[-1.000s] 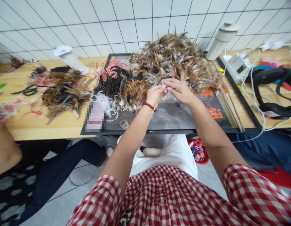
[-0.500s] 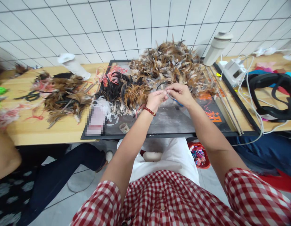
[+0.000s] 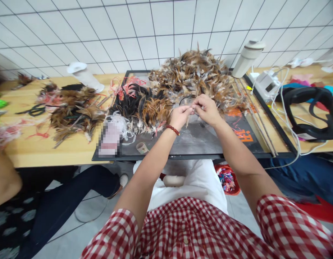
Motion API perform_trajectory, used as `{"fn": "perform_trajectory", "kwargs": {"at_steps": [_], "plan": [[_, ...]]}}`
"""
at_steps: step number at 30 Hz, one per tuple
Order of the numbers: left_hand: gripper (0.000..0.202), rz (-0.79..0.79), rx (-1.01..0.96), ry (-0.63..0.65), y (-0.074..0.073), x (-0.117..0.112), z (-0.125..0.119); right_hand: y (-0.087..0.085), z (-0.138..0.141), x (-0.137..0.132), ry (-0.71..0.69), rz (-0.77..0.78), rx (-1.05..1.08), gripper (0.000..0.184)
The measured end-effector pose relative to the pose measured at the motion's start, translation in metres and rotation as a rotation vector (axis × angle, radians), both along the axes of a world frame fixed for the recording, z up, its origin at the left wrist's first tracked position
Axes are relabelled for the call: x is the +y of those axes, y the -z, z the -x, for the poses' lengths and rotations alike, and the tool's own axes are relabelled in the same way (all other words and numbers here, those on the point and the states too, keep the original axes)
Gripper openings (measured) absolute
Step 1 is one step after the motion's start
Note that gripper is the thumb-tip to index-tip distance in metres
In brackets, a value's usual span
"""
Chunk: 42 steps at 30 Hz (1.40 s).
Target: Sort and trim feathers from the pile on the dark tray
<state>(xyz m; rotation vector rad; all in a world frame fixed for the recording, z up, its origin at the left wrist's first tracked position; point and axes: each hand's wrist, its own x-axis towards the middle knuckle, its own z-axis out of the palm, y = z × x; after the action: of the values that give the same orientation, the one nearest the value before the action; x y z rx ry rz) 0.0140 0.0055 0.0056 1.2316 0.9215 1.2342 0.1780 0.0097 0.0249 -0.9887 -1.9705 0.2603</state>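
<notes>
Over the dark framed board point(image 3: 169, 146), my left hand point(image 3: 181, 116) and my right hand point(image 3: 206, 108) meet fingertip to fingertip. Both are closed in a pinch. Whatever lies between the fingers is too small to name; a thin tan strip shows just below them. Right behind my hands spreads a large heap of brown and cream feathers point(image 3: 193, 73). To the left of my left hand stands a row of black feathers point(image 3: 130, 102) and golden-brown feathers point(image 3: 157, 110), pale fluff at their bases. A red bead bracelet circles my left wrist.
White shredded strips point(image 3: 119, 122) and a small tape roll point(image 3: 142, 148) lie at the board's left. Thin sticks point(image 3: 259, 118) run along its right side. Beyond are a pale bottle point(image 3: 249, 57), a white power adapter point(image 3: 267, 84) with cables and a black headset strap point(image 3: 290, 108). A person sits at left.
My hands stay pinched together with only slight finger movement. A blue item seen under my right hand before is now out of sight, and a thin tan strip shows below the fingers.
</notes>
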Motion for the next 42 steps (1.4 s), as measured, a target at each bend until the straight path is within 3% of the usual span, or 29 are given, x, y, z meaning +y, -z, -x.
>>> {"fn": "perform_trajectory", "kwargs": {"at_steps": [4, 8, 13, 16, 19, 21, 24, 29, 37, 42], "plan": [[0.02, 0.097, 0.01, -0.124, -0.009, -0.005, 0.0, 0.003, -0.005, 0.003, 0.065, 0.008, -0.013, 0.016], [0.025, 0.251, -0.126, -0.24, -0.019, -0.007, -0.001, 0.001, -0.015, 0.004, 0.293, 0.109, -0.151, 0.021], [0.021, 0.388, -0.311, -0.235, -0.026, -0.009, 0.002, 0.0, -0.013, -0.001, 0.401, 0.235, -0.549, 0.031], [0.019, 0.448, -0.365, -0.232, -0.03, -0.009, 0.005, -0.001, -0.009, -0.003, 0.418, 0.299, -0.644, 0.034], [0.02, 0.486, -0.401, -0.228, -0.034, -0.01, 0.005, -0.001, -0.009, -0.003, 0.439, 0.295, -0.567, 0.029], [0.02, 0.51, -0.407, -0.224, -0.036, -0.012, 0.005, 0.001, -0.009, -0.001, 0.429, 0.221, -0.404, 0.022], [0.018, 0.521, -0.407, -0.211, -0.038, -0.014, 0.003, 0.006, -0.003, 0.002, 0.294, 0.176, -0.067, 0.017], [0.015, 0.464, -0.444, -0.166, -0.035, -0.014, 0.002, 0.013, 0.017, 0.0, 0.059, 0.359, 0.312, 0.037], [0.013, 0.439, -0.46, -0.093, -0.03, -0.012, 0.001, 0.008, 0.026, -0.008, 0.06, 0.359, 0.304, 0.042], [0.024, 0.427, -0.514, -0.218, -0.036, -0.012, 0.001, 0.011, 0.012, 0.001, 0.184, 0.32, 0.154, 0.025]]}}
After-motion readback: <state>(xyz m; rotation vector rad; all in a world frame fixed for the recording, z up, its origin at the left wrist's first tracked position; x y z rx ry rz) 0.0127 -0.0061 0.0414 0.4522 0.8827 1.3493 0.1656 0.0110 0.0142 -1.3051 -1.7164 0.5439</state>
